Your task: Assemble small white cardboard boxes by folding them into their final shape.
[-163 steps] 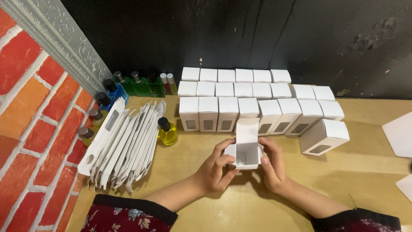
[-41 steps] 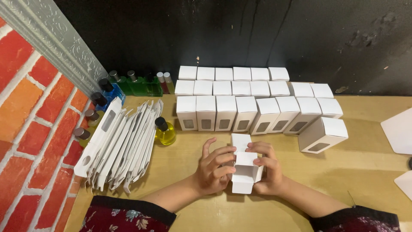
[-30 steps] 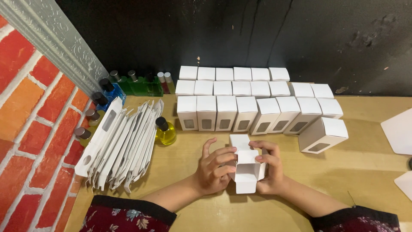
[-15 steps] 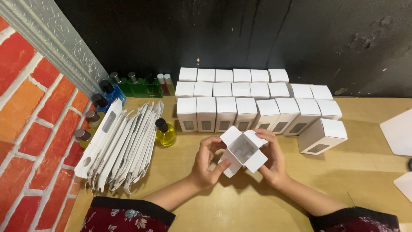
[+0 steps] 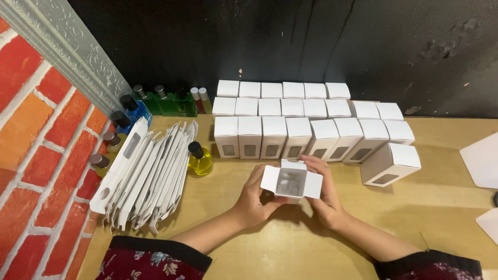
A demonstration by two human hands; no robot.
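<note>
- Hands meet at the middle of the wooden table [image 5: 446, 207], both closed around one small white box [image 5: 291, 182] whose open end faces up toward the camera, flaps spread to left and right.
- Left hand [image 5: 254, 199] comes in from the lower left, forearm slanting across the table, palm turned inward; its fingers are curled together against the box's left side and the thumb lies under the left flap.
- Right hand [image 5: 324, 199] comes in from the lower right, wrist bent; its fingers are clamped on the box's right side and far edge, with a fingertip reaching over the top rim.
- Both sleeves are dark red with a flower print and end above the wrists at the bottom edge of the view.
- Box sits just above the table, directly in front of the rows of closed white boxes [image 5: 293, 116], near them but apart.
- One more closed box [image 5: 390, 163] stands tilted off to the right of the hands.
- Flat unfolded cartons [image 5: 148, 173] lean in a stack at the left, and a yellow bottle [image 5: 198, 158] with a black cap stands just beside them.
- Further small bottles [image 5: 161, 101] line the brick wall and the back corner.
</note>
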